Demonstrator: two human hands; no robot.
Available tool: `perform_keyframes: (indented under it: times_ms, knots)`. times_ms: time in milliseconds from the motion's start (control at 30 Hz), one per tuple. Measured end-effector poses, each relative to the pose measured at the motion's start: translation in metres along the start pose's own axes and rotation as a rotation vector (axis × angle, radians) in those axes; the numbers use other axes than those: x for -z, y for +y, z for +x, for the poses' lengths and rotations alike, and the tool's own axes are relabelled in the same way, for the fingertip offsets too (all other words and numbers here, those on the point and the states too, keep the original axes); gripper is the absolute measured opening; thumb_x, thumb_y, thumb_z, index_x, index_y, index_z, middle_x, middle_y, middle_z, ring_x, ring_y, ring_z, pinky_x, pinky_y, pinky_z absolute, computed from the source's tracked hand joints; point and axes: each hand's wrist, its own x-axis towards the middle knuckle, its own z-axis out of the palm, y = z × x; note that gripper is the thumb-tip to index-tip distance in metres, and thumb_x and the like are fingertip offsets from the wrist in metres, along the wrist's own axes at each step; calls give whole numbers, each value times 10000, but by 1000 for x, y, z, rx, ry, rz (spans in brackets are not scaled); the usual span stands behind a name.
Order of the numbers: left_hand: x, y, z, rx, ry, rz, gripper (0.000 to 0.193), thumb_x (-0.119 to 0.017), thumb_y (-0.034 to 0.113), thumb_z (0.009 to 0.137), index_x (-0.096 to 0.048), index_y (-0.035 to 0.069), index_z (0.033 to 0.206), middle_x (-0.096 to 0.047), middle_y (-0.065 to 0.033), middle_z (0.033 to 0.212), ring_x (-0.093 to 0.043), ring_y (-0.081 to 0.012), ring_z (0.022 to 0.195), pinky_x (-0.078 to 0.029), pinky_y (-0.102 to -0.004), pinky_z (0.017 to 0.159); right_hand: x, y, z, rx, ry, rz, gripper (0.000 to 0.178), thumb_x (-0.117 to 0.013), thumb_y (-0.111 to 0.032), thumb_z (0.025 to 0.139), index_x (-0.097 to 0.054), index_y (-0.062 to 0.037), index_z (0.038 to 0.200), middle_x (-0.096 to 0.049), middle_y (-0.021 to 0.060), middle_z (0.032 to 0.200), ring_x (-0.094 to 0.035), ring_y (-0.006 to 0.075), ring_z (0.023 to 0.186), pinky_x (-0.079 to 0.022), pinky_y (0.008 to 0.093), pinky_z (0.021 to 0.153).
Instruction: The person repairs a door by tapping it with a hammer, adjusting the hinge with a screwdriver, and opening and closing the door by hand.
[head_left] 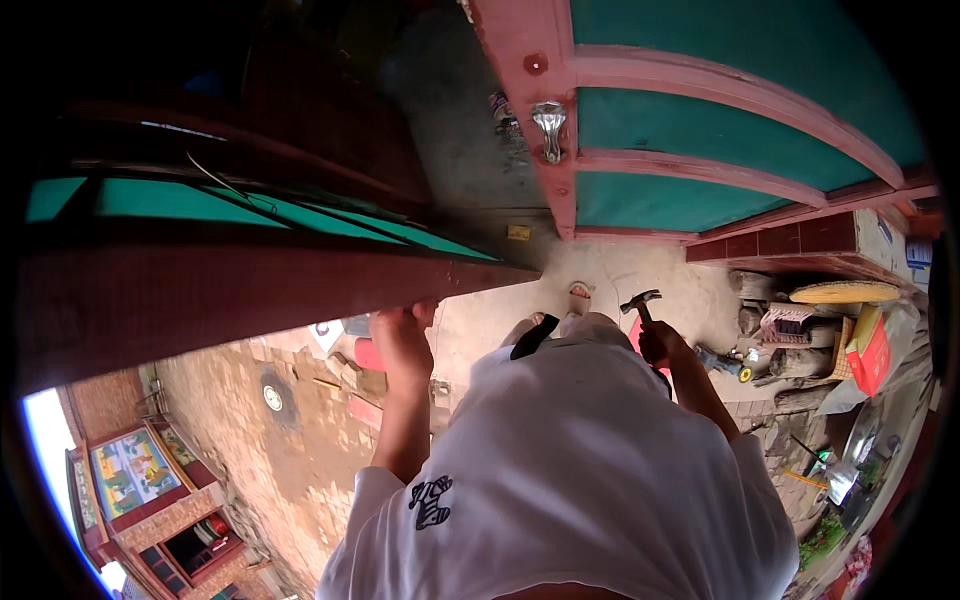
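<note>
My right hand is wrapped round the handle of a claw hammer, held low beside my right leg with its metal head upward in the picture. On the other side, my left hand is closed at the edge of a dark red door leaf, whose green panels show edge-on. Part of its fingers is hidden by the wood. Ahead to the right stands a second door leaf with a faded pink-red frame and green panels. A shiny metal handle is fixed to that frame.
Between the leaves, a dark doorway leads inside. Stacked logs, a round woven lid and a red box sit at the right. A power tool lies on the ground near them. Brick paving spreads to the left.
</note>
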Motion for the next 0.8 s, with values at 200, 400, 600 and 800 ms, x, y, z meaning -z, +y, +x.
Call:
perform_keyframes:
  times_ms: [200,400,600,800]
  knots:
    - [98,-28,-68,-164,356,170,260,-412,262,911,-506,53,788,-412,16,645,-344,-85,558,-312,-220,542,-3,-5,35,309,-75,-215,365,-467,-243,872,-371,-136,536,-321,21,426,-316,181,341,-252,335,346]
    - [189,-56,-107,-532,331,958,280,-586,-72,779,-581,-50,1057,-626,-153,1005,-616,-290,861,-495,-349,779,-31,-9,59,267,-141,-314,291,-536,-275,827,-476,-106,598,-448,56,498,-411,215,400,-325,344,395]
    - [194,-53,-110,-414,304,212,254,-549,22,849,-553,-48,1093,-585,-122,1080,-573,-229,953,-458,-328,851,-83,-6,61,296,-10,-352,237,-546,-286,804,-509,-102,659,-492,41,540,-484,189,481,-386,318,464]
    - [175,-47,-103,-404,463,258,236,-456,261,898,-554,46,900,-462,29,693,-364,-61,550,-293,-207,514,-96,-7,68,298,-92,-380,191,-558,-268,794,-514,-103,707,-527,36,575,-516,184,487,-420,313,464]
